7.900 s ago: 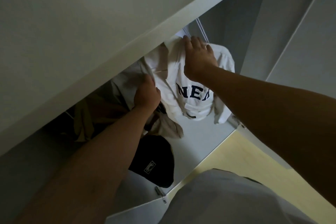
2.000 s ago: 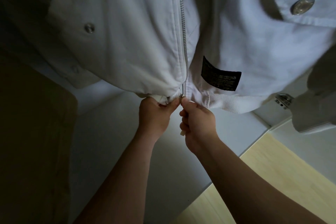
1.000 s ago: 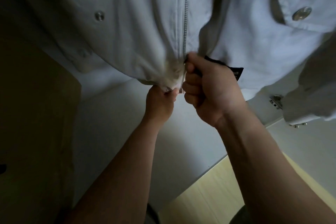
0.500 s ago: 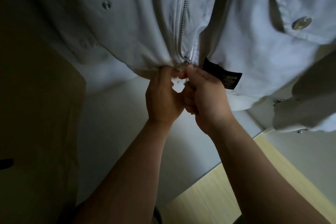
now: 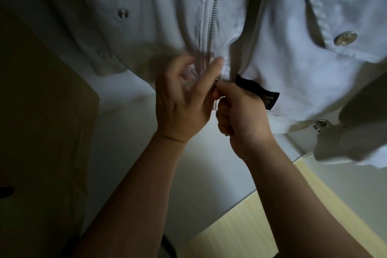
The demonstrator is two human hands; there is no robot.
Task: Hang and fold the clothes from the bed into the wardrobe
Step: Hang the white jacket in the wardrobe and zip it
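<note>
A white zip-up jacket (image 5: pixel 163 16) hangs in front of me inside the wardrobe, with its metal zipper (image 5: pixel 213 12) running down the middle. A black label (image 5: pixel 261 94) sits near the hem on the right front panel. My left hand (image 5: pixel 180 107) is at the hem just left of the zipper's bottom end; its fingers are curled on the fabric and blurred by motion. My right hand (image 5: pixel 243 119) pinches the zipper pull at the bottom of the zipper, fingers tightly curled. The two hands touch each other.
A dark brown garment (image 5: pixel 41 111) hangs at the left. The white wardrobe floor panel (image 5: pixel 129 132) lies below the jacket. The jacket's sleeve (image 5: pixel 356 132) hangs at the right beside a metal hinge (image 5: pixel 319 125). Light wooden flooring (image 5: pixel 261 226) shows at the bottom right.
Both hands have stayed at the zipper's bottom end. My left hand's fingers have shifted and blur on the hem, while my right hand keeps pinching the pull, slightly lower than half a second ago.
</note>
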